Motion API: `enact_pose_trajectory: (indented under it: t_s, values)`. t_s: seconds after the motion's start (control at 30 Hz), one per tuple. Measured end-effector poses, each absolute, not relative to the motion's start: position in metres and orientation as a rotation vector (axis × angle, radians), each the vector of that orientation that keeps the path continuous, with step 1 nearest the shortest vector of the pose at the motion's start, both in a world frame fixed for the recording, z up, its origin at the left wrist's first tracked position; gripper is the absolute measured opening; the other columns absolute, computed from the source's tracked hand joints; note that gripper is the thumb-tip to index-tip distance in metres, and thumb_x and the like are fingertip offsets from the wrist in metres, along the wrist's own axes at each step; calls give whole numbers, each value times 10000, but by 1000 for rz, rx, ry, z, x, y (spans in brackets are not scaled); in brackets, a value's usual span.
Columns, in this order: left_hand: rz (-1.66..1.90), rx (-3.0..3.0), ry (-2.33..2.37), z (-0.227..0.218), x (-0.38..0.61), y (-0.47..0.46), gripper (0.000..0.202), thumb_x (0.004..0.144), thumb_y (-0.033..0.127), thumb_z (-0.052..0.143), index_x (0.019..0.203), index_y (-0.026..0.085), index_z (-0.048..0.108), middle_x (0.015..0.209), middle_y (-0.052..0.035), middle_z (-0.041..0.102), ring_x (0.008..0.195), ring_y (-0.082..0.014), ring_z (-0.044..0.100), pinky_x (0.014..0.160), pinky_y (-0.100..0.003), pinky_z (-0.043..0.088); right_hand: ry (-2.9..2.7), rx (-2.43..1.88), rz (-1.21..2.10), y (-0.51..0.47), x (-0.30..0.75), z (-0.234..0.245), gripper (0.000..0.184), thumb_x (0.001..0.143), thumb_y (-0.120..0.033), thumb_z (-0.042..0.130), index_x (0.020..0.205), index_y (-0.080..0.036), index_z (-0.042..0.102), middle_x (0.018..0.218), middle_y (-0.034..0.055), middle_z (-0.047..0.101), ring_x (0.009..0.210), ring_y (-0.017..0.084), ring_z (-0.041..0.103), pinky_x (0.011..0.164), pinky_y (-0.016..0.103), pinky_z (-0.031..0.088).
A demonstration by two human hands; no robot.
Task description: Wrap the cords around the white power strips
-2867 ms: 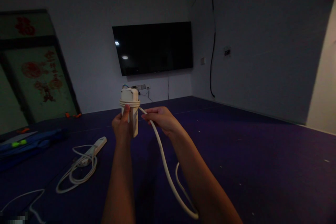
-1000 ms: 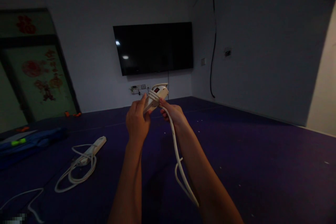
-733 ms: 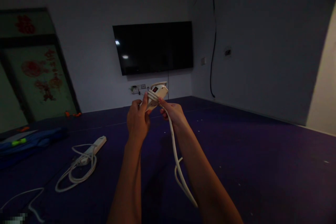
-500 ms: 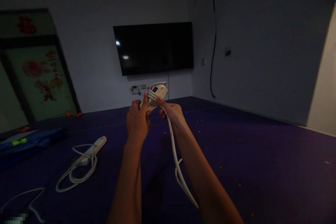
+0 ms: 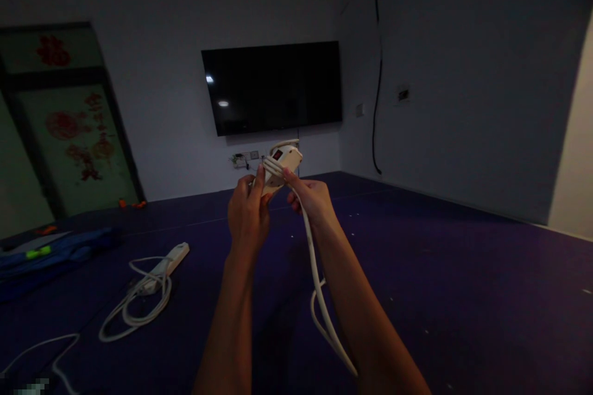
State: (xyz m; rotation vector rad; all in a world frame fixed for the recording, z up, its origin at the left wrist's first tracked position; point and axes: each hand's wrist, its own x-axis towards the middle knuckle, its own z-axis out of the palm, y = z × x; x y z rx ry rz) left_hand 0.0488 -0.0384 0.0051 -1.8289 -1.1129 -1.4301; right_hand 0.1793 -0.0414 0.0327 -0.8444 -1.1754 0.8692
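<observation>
I hold a white power strip (image 5: 283,163) with a red switch up in front of me, tilted to the right. My left hand (image 5: 248,213) grips its lower end, thumb pressed on the cable turns wound round it. My right hand (image 5: 311,199) is closed on the white cable (image 5: 316,284) just below the strip. The rest of the cable hangs down past my right forearm in a loop.
A second white power strip (image 5: 170,255) with loosely coiled cable lies on the dark purple floor at the left. Another thin white cable (image 5: 41,345) runs at the bottom left. Blue items (image 5: 50,253) lie at the far left. A black TV (image 5: 273,86) hangs on the wall.
The strip went from upright in my left hand to tilted right, with more cable turns round it. Over the last second both hands barely moved; the view shifted slightly.
</observation>
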Motion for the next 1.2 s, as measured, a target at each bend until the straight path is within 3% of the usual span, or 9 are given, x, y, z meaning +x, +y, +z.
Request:
enact_pose_trajectory:
  t_s: [0.37, 0.53, 0.67, 0.93, 1.07, 1.2]
  values:
    - [-1667, -1898, -1080, 8, 43, -38, 455, 825, 261, 585, 1276, 217, 550, 1086, -95, 619, 1005, -218, 583, 886, -358, 472, -1131, -808, 914, -31, 175, 27, 499, 651, -600, 676, 452, -172, 515, 341, -24, 449, 317, 63, 367, 348, 201, 256]
    - [-1840, -2047, -1165, 8, 34, -33, 454, 724, 390, 694, 1117, 165, 658, 1017, -106, 669, 923, -228, 628, 824, -361, 508, -1099, -857, 931, -23, 177, 21, 481, 661, -576, 682, 446, -184, 504, 335, -21, 443, 320, 71, 358, 347, 211, 266]
    - [-2040, -2147, -1221, 4, 28, -28, 535, 652, 460, 738, 1091, 162, 672, 1014, -120, 685, 880, -232, 647, 754, -351, 526, -1112, -875, 942, -20, 178, 19, 458, 639, -545, 717, 450, -181, 514, 333, -22, 445, 317, 68, 353, 341, 210, 258]
    - [-2593, -2357, -1164, 5, 27, -32, 566, 598, 409, 773, 1076, 142, 629, 1073, -126, 693, 964, -230, 651, 820, -342, 508, -1090, -840, 994, -27, 175, 23, 422, 635, -523, 730, 498, -166, 552, 340, -30, 454, 314, 62, 353, 340, 202, 249]
    - [-2860, -2359, -1151, 6, 25, -32, 484, 608, 478, 761, 944, 147, 653, 863, -78, 721, 842, -217, 671, 728, -314, 511, -1092, -807, 1043, -28, 174, 23, 413, 621, -509, 744, 511, -157, 559, 358, -27, 473, 318, 58, 364, 334, 197, 246]
    - [-3161, -2111, -1218, 3, 25, -26, 484, 493, 516, 821, 742, 145, 635, 638, -3, 671, 631, -159, 635, 606, -255, 479, -1148, -775, 1091, -28, 170, 23, 419, 606, -491, 761, 488, -156, 538, 363, -32, 470, 308, 45, 343, 318, 190, 219]
